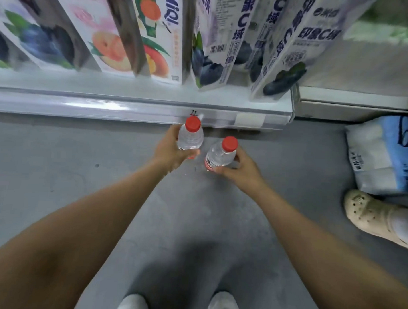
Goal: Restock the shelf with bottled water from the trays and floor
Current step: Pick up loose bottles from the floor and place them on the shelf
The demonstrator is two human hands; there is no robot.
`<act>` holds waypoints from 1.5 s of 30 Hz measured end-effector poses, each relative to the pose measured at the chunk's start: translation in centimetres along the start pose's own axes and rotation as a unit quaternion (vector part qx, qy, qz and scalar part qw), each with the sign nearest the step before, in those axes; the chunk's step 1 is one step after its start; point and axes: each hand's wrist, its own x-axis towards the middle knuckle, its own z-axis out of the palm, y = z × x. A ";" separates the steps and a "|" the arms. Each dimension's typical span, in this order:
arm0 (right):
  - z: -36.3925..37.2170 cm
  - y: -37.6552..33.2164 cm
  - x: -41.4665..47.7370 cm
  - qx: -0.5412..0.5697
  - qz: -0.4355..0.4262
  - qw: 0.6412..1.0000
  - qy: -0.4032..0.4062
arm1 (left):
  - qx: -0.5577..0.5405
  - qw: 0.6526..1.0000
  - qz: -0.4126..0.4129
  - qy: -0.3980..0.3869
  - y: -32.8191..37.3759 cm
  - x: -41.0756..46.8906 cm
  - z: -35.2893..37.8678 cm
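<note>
My left hand (169, 150) grips a clear water bottle (190, 136) with a red cap, held upright just in front of the white shelf edge (140, 107). My right hand (240, 168) grips a second red-capped water bottle (220, 153), tilted slightly left, a little lower and to the right of the first. Both bottles hang over the grey floor, close together but apart. The shelf above its edge is filled with tall juice cartons (156, 34).
A shrink-wrapped pack with blue print (381, 153) lies on the floor at the right. Beside it stands another person's foot in a cream clog (372, 213). My own white shoes (223, 304) show at the bottom. A second shelf unit (353, 99) adjoins on the right.
</note>
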 end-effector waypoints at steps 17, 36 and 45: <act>-0.7 -3.1 -5.3 0.229 0.107 0.966 -0.052 | -0.212 0.967 -0.135 -0.040 2.2 -6.8 -4.5; -14.4 -40.2 -31.2 0.304 0.198 0.920 -0.150 | -0.358 0.896 -0.257 -0.053 36.5 -36.4 -23.6; -23.4 -63.1 -37.9 0.309 0.027 0.942 -0.130 | -0.361 0.931 -0.047 -0.020 56.8 -46.1 -34.6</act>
